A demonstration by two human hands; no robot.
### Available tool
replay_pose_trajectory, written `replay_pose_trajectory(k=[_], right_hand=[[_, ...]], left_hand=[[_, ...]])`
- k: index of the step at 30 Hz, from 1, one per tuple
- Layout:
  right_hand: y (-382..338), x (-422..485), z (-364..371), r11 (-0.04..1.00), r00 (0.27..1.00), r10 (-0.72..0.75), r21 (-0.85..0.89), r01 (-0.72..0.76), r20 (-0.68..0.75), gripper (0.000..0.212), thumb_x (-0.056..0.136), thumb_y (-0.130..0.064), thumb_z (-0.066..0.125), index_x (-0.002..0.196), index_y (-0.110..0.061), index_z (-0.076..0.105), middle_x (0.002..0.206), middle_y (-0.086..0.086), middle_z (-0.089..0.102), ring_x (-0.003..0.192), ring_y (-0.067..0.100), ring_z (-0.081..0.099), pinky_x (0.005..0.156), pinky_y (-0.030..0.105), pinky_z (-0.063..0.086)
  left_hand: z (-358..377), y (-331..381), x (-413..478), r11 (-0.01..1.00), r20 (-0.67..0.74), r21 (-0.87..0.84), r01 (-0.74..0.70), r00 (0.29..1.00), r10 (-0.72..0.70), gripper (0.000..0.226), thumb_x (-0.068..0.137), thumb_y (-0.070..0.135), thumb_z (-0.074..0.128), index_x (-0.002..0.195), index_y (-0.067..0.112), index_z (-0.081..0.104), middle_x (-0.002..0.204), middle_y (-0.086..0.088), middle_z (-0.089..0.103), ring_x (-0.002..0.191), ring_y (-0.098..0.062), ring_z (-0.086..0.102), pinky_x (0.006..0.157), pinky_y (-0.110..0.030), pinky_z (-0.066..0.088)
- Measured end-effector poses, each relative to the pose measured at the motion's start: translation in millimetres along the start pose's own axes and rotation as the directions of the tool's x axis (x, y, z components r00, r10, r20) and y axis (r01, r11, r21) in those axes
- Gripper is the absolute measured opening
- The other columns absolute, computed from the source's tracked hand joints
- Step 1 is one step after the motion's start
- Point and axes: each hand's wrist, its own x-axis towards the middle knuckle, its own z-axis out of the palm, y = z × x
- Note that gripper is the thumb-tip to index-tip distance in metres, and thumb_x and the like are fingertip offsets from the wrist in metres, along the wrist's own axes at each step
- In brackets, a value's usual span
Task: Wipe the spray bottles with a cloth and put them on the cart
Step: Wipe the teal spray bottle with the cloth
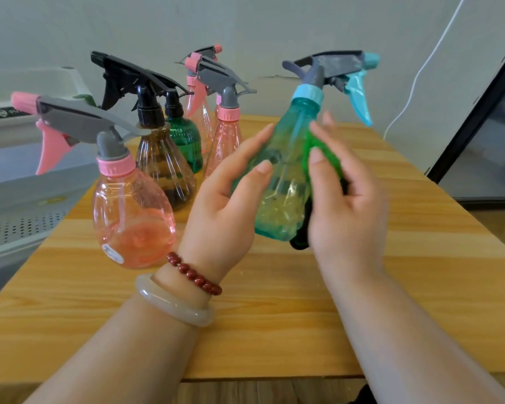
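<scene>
Holding teal bottle [283, 182], cloth [322, 153]; five bottles [134, 217] standing.

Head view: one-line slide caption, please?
Left hand holds the teal spray bottle over the wooden table while the right hand presses a green cloth against it.

The wooden table [274, 330] bears a round pink bottle [133, 217], brown bottle [164, 167], green bottle [187, 141] and two slim pink bottles [225, 141].

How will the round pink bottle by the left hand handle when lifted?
The round pink bottle is probably bottom-heavy: liquid fills only its lower part. Its smooth bulging wall may slip; the neck likely grips better. Pushed high, it might tip.
</scene>
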Motion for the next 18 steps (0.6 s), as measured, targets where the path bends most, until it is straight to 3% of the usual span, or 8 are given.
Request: replay_pose_trajectory(k=[3,6,8,10,12,14,16,18], right_hand=[[1.2,3.4,-1.5,0.957,0.977,0.204,0.222,-0.187,-0.059,0.03,0.096,-0.021,0.053,0.118,-0.035,0.065,0.139,-0.005,0.059,0.132,0.005,0.049,0.111,0.038,0.042],[-2.3,-8.3,2.4,0.998,0.999,0.004,0.061,-0.008,0.052,0.031,0.1,-0.014,0.05,0.128,-0.022,0.06,0.142,0.001,0.056,0.136,0.009,0.047,0.112,0.03,0.039],[-2.7,-16.0,5.1,0.972,0.966,-0.208,-0.074,0.221,0.156,0.031,0.099,-0.008,0.05,0.129,-0.007,0.056,0.142,0.01,0.053,0.14,0.02,0.044,0.115,0.03,0.035],[-0.9,-16.2,5.2,0.948,0.94,-0.268,-0.114,0.296,0.209,0.031,0.098,-0.007,0.051,0.128,-0.004,0.056,0.141,0.013,0.052,0.14,0.024,0.043,0.115,0.03,0.035],[-1.9,-11.5,5.1,0.985,0.979,-0.142,-0.081,0.155,0.143,0.028,0.1,-0.011,0.05,0.126,-0.015,0.06,0.143,0.006,0.053,0.138,0.014,0.045,0.111,0.022,0.037],[-7.6,-7.7,7.7,0.985,0.99,0.129,0.112,-0.134,0.051,0.029,0.099,-0.017,0.049,0.12,-0.029,0.065,0.14,-0.001,0.058,0.133,0.007,0.05,0.106,0.023,0.044],[-10.9,-5.3,11.1,0.861,0.935,0.349,0.371,-0.347,0.064,0.029,0.1,-0.017,0.049,0.117,-0.029,0.068,0.129,-0.001,0.066,0.124,0.013,0.059,0.101,0.037,0.05],[-13.7,-3.9,12.2,0.752,0.886,0.455,0.492,-0.438,0.093,0.03,0.102,-0.011,0.047,0.119,-0.023,0.068,0.121,0.0,0.071,0.115,0.016,0.066,0.093,0.039,0.055]], left_hand=[[4.8,0.9,-2.8,1.0,-0.013,0.011,0.002,1.0,-0.002,0.038,0.103,0.011,0.042,0.135,0.029,0.051,0.121,0.036,0.055,0.119,0.023,0.045,0.094,0.0,0.037],[0.7,-2.0,-0.1,1.0,-0.072,0.025,0.005,0.997,-0.003,0.039,0.104,0.017,0.038,0.138,0.029,0.049,0.135,0.027,0.053,0.127,0.019,0.042,0.1,-0.004,0.037],[-4.8,-6.0,3.4,0.999,-0.106,0.048,0.002,0.994,0.003,0.042,0.104,0.021,0.035,0.144,0.025,0.047,0.146,0.016,0.049,0.135,0.01,0.04,0.109,-0.012,0.036],[-7.6,-5.3,5.1,0.999,-0.12,-0.016,0.028,0.992,-0.03,0.044,0.101,0.023,0.036,0.143,0.026,0.048,0.145,0.015,0.051,0.135,0.007,0.042,0.11,-0.016,0.037],[-5.1,-1.8,4.5,0.998,-0.102,-0.043,0.041,0.994,-0.045,0.042,0.1,0.024,0.038,0.14,0.031,0.05,0.139,0.02,0.055,0.131,0.011,0.044,0.108,-0.013,0.038],[-1.6,-0.4,1.4,0.999,-0.087,-0.032,0.038,0.995,-0.041,0.037,0.105,0.017,0.039,0.136,0.035,0.049,0.129,0.029,0.055,0.125,0.019,0.044,0.098,-0.004,0.038],[-0.1,0.8,0.0,0.999,-0.076,-0.017,0.032,0.997,-0.034,0.038,0.106,0.013,0.037,0.135,0.036,0.047,0.128,0.032,0.052,0.122,0.022,0.043,0.094,0.0,0.036],[-0.3,0.0,0.3,0.999,-0.067,0.03,0.024,0.998,-0.022,0.038,0.106,0.015,0.037,0.136,0.036,0.045,0.129,0.033,0.049,0.121,0.025,0.04,0.095,0.001,0.034]])
